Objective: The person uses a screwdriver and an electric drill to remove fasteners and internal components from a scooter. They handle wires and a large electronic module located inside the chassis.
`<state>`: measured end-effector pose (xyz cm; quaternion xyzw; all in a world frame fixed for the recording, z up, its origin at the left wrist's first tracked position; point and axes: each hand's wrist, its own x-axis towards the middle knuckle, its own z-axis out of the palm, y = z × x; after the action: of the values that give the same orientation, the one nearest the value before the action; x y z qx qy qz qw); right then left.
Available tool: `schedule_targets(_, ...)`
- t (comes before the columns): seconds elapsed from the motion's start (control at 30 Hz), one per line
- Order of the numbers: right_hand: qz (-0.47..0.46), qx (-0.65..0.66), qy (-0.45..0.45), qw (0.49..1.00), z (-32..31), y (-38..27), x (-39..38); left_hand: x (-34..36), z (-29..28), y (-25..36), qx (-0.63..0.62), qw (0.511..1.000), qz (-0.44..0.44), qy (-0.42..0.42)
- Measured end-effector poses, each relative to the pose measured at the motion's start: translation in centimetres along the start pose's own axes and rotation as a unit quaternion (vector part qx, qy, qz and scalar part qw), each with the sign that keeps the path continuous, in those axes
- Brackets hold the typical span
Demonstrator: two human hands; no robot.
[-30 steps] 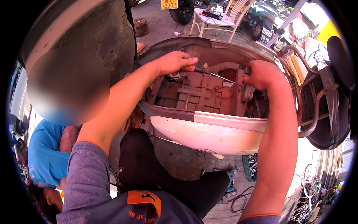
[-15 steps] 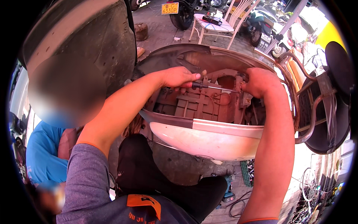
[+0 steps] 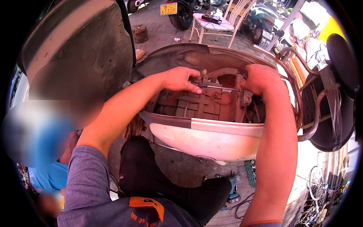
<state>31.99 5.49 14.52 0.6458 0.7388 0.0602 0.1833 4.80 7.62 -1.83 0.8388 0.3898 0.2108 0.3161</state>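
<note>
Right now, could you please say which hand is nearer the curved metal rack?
Right: the right hand is just left of the rack; the left hand is farther left, holding the metal-shafted screwdriver.

Harsh daylight bleaches the ground [image 3: 303, 160] at right; reddish shade dims the bay [image 3: 204, 58]; fisheye-curved edges; blurred patches left

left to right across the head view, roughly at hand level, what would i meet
Large dark dusty curved panel, person's bare left hand, thin silver metal screwdriver shaft, person's bare right hand, curved brown metal tube rack
</note>
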Motion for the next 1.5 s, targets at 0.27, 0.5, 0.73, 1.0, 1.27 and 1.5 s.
schedule_targets(0.27,0.008,0.005,-0.010,1.000,-0.2,-0.2,0.1,2.5,-1.2,2.0,-0.011,0.983,-0.133,-0.125)
schedule_targets(0.5,-0.002,0.002,-0.008,1.000,0.0,0.2,0.1,5.7,0.3,8.1,0.098,0.988,-0.081,-0.090)
schedule_targets(0.73,-0.017,0.019,-0.005,1.000,-0.2,0.1,0.0,6.5,3.7,4.6,0.222,0.962,0.086,0.132)
schedule_targets(1.0,-0.014,0.017,-0.006,1.000,-0.1,0.3,0.3,6.8,4.1,4.6,0.057,0.997,-0.017,-0.045)
schedule_targets(1.27,-0.012,0.018,-0.017,1.000,0.3,0.6,0.7,6.9,3.9,6.6,-0.002,0.997,-0.079,0.006)
schedule_targets(1.5,0.006,0.009,-0.018,1.000,0.1,0.1,0.6,7.1,5.1,5.4,-0.025,0.999,-0.035,0.004)
